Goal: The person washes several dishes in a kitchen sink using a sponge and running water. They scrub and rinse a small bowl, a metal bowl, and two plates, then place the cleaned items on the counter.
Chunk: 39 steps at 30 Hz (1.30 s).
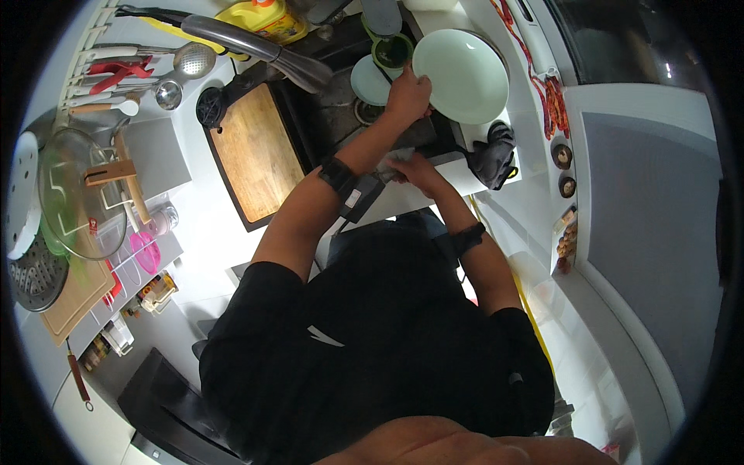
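Observation:
My left hand (409, 96) grips the left rim of a large pale green dish (462, 77), which is tilted over the right side of a dark sink (415, 131). Nearer my body, my right hand (419, 174) holds a crumpled greyish cloth (396, 163) at the sink's front edge; part of it is hidden by my left forearm. Beyond my left hand, a green cup (393, 51) stands beside a smaller pale plate (368, 81) in the sink. A dark faucet (256, 43) reaches over the sink from the left.
A wooden cutting board (256, 154) lies left of the sink. A yellow bottle (261, 22) stands behind the faucet. Ladles and a red-handled tool (122, 72) hang on the left rail. A dark cloth bundle (493, 154) lies right of the sink, near a grey-panelled door (645, 192).

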Motion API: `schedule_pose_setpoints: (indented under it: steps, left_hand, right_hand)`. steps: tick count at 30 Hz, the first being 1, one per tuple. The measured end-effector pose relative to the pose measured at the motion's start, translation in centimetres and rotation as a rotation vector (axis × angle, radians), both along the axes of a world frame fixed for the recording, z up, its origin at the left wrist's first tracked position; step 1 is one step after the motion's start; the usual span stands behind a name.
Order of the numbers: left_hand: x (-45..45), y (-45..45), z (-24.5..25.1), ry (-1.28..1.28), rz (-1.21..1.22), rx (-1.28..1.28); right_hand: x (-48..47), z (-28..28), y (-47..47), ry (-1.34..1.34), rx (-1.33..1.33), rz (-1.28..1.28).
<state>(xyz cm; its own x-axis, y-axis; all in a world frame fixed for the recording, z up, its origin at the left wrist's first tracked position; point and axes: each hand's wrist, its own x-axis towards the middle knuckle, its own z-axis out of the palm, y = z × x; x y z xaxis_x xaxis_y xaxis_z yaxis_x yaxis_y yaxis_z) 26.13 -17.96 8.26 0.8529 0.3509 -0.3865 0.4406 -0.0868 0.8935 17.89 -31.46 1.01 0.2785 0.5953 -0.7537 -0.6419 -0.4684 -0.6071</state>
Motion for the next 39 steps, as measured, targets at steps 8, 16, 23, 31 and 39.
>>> schedule_pose_setpoints:
  steps: [8,16,23,31,39]
  left_hand:
    - [0.2,0.4,-1.5,-0.036,0.018,0.013]
    - [-2.3,3.2,-4.1,0.050,0.208,-0.263]
    - [-7.0,7.0,-21.3,0.223,0.349,-0.465]
    - [-3.1,-0.4,-28.9,0.452,0.136,-0.496]
    - [-2.7,0.6,-30.2,0.086,0.040,-0.327]
  right_hand:
    - [0.1,-2.5,0.0,0.050,0.005,-0.247]
    - [1.8,-3.3,0.1,0.095,-0.017,-0.445]
    - [3.3,-1.9,-0.9,-0.118,-0.073,-0.510]
    - [2.9,-0.9,-2.0,-0.180,-0.197,-0.503]
    - [2.5,0.8,-0.5,-0.237,-0.143,-0.515]
